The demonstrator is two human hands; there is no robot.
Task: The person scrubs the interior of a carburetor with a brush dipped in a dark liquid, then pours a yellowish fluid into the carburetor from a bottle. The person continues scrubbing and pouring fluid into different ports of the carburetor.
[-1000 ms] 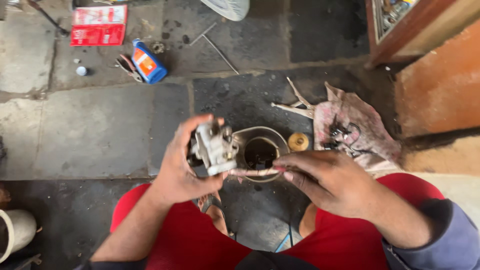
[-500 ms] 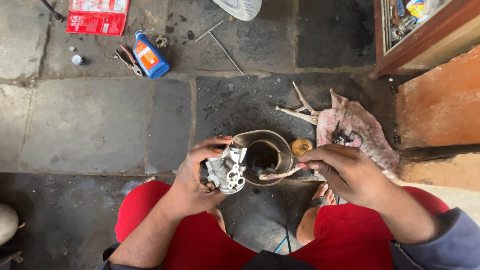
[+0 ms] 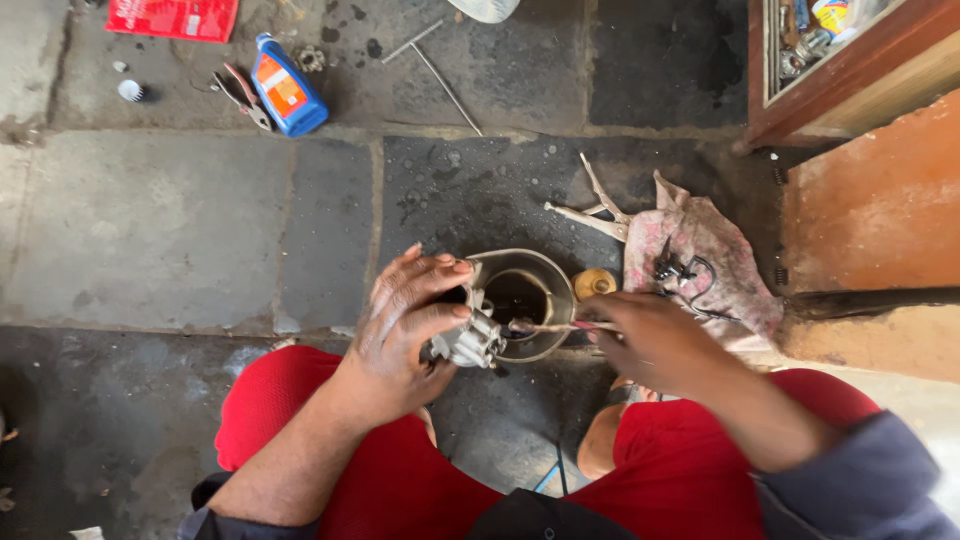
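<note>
My left hand (image 3: 405,320) grips a small grey metal carburettor-like part (image 3: 470,338), holding it over the rim of a round metal bowl (image 3: 548,285) that stands on the stone floor between my knees. My right hand (image 3: 650,335) holds a thin brush-like stick (image 3: 545,326), whose tip points left into the bowl beside the metal part. Dark liquid shows inside the bowl. A small yellowish round piece (image 3: 594,283) lies just right of the bowl.
A stained pink rag (image 3: 700,255) with small dark parts lies to the right, with metal pliers (image 3: 592,210) beside it. A blue bottle (image 3: 288,95), red-handled pliers (image 3: 240,92) and a red packet (image 3: 175,17) lie far left. A wooden cabinet (image 3: 850,70) stands at right.
The view has tilted so the hands and bowl sit lower in frame. My left hand has turned the metal part and lowered it to the bowl's rim; the stick stays at the bowl.
</note>
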